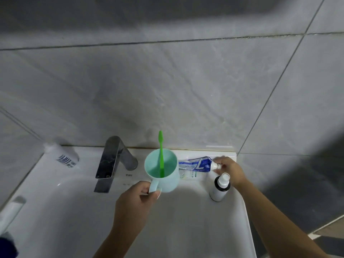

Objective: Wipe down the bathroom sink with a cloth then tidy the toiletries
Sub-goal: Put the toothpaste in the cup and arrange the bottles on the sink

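My left hand point(136, 200) grips the handle of a pale mint cup point(161, 173), held just above the white sink's point(61, 211) back ledge. A green toothbrush point(161, 155) stands upright in the cup. My right hand point(228, 169) pinches the white cap end of a blue and white toothpaste tube point(195, 164), which lies flat on the ledge behind the cup. A white spray bottle with a black collar point(219, 187) stands on the ledge just in front of my right hand. No cloth is visible.
A chrome faucet point(113, 162) rises at the ledge's centre left. A white bottle with a barcode point(63, 155) lies at the back left corner. A grey tiled wall stands close behind. Blurred white and dark blue objects sit at the lower left edge point(9, 239).
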`<act>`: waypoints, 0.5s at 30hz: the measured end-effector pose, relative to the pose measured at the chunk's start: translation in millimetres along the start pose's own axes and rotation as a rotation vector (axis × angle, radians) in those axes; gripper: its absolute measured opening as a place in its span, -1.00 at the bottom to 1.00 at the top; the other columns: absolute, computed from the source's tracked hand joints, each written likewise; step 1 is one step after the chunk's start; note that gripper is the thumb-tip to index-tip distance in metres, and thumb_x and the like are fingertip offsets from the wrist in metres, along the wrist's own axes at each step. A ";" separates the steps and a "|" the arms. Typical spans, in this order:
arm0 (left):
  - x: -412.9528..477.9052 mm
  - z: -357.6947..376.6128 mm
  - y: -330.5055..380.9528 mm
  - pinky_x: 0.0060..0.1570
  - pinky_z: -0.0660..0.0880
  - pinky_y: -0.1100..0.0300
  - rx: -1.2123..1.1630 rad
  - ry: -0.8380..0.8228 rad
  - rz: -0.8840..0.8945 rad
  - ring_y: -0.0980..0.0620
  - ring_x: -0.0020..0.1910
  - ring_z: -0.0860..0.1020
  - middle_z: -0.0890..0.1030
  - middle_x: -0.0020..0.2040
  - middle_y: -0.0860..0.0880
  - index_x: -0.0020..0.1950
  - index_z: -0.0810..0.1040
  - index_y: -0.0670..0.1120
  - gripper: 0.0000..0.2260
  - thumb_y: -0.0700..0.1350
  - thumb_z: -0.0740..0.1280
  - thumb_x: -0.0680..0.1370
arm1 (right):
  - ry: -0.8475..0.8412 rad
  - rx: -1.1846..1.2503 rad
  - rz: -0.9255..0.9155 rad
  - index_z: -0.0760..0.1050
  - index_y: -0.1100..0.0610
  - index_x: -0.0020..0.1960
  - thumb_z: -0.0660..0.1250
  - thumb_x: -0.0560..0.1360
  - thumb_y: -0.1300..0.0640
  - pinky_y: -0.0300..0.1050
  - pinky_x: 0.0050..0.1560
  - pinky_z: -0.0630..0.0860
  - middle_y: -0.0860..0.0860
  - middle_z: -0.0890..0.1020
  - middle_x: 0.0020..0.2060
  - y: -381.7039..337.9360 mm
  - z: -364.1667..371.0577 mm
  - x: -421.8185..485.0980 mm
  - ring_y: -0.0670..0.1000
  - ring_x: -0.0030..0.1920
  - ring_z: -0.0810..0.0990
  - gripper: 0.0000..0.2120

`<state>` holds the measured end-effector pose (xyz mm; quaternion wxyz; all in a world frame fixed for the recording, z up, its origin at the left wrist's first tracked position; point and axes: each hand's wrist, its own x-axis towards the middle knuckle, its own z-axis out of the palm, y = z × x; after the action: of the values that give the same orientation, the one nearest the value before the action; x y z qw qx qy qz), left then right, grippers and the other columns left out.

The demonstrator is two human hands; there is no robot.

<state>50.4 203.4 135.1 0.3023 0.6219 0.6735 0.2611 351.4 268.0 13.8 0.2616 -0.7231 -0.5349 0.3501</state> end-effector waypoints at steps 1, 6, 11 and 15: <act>-0.5 0.1 -0.7 -0.23 0.43 0.26 0.001 -0.005 0.000 0.24 -0.29 0.57 0.63 -0.35 0.12 -0.25 0.59 0.01 -0.91 -0.05 0.47 0.39 | 0.023 0.026 -0.005 0.52 0.11 0.05 0.40 0.39 0.33 -0.42 -0.09 0.40 0.01 0.49 -0.06 0.3 0.3 -1.6 0.03 -0.07 0.48 -0.73; -4.5 -1.4 -6.0 -0.27 0.39 0.37 -0.005 -0.008 0.002 0.32 -0.31 0.54 0.62 -0.35 0.15 -0.25 0.58 0.03 -0.92 -0.08 0.47 0.38 | 0.155 -0.011 -0.048 0.59 0.16 0.05 0.45 0.36 0.31 -0.46 -0.27 0.33 0.06 0.53 -0.15 -5.7 -13.9 -12.1 0.01 -0.27 0.49 -0.73; -6.1 -5.3 -10.7 -0.29 0.35 0.41 -0.006 -0.022 0.010 0.30 -0.28 0.53 0.61 -0.33 0.15 -0.23 0.58 0.04 -0.93 -0.06 0.45 0.40 | 0.264 0.001 -0.074 0.59 0.21 -0.02 0.46 0.36 0.29 -0.51 -0.29 0.34 0.17 0.58 -0.12 -24.7 -41.6 -25.4 0.07 -0.24 0.52 -0.80; -6.0 -11.1 -16.2 -0.20 0.42 0.21 -0.027 -0.027 0.056 0.16 -0.23 0.57 0.62 -0.28 0.14 -0.22 0.58 0.04 -0.94 -0.06 0.45 0.40 | 0.361 0.016 -0.117 0.58 0.22 -0.03 0.45 0.37 0.29 -0.46 -0.30 0.34 0.19 0.60 -0.13 -55.5 -62.5 -45.8 0.15 -0.21 0.57 -0.81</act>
<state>31.5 196.2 131.4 0.3123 0.6396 0.6483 0.2703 359.4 240.1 104.6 0.3791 -0.7397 -0.5177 0.2029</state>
